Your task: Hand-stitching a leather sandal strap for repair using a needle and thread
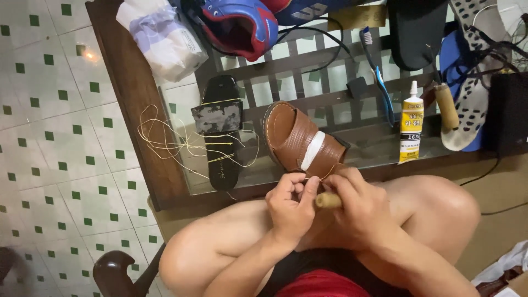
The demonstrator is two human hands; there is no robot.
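Note:
A brown leather sandal [294,135] with a white band across its strap lies toe-away on the glass table edge, its near end in my hands. My left hand [291,206] pinches a thin pale thread at the sandal's near edge. My right hand [360,206] grips a wooden-handled awl [328,200], its tip hidden at the sandal's strap. Both hands rest above my bare knees.
A black slide sandal [221,132] with loose yellow thread [170,143] lies to the left. A yellow glue tube [411,124], a blue toothbrush [379,74], another wooden-handled tool [446,104], a blue-red sports shoe [239,25], insoles and a plastic bag sit on the wood-framed glass table [140,104].

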